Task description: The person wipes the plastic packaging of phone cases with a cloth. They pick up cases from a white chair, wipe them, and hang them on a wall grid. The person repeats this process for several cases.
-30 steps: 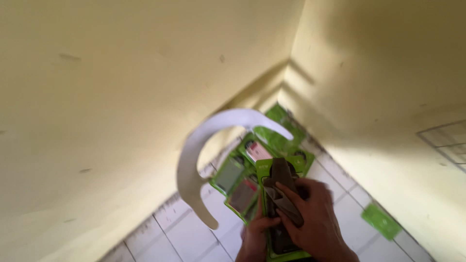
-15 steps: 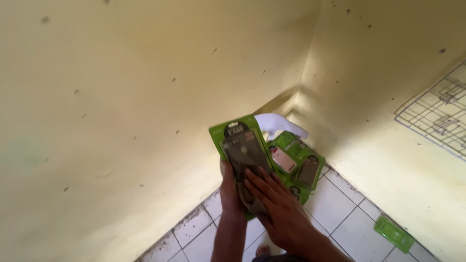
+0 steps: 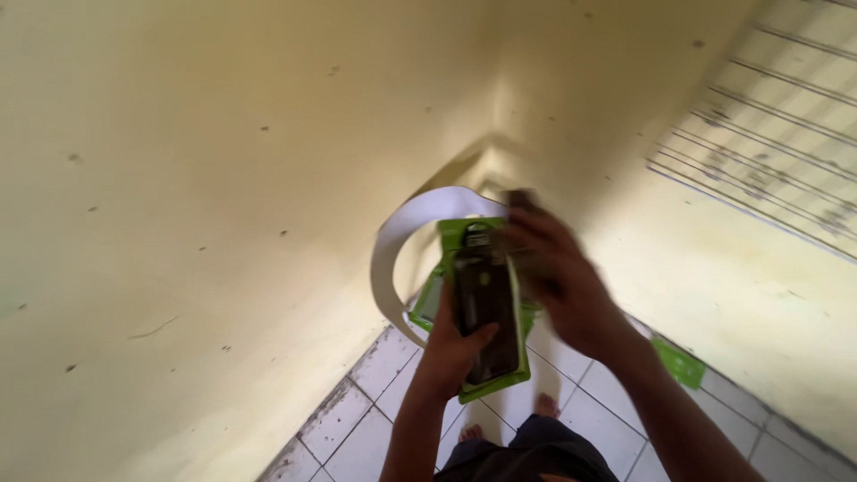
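Packet (image 3: pixel 486 312), green with a dark item inside, upright in left hand (image 3: pixel 455 344), fingers closed round its lower edge. Right hand (image 3: pixel 558 286) blurred beside its top, grip unclear. More green packets (image 3: pixel 427 303) below, near floor (image 3: pixel 357 419).

A flat green card package with a clear blister over a dark device (image 3: pixel 486 308) stands upright in the middle of the view, gripped from below by the left hand (image 3: pixel 455 344), its thumb on the blister. At its nine o'clock, lower down, more green packages (image 3: pixel 428 303) show, mostly hidden. A small green flat packet (image 3: pixel 677 363) lies on the white floor tiles at four o'clock, well apart.
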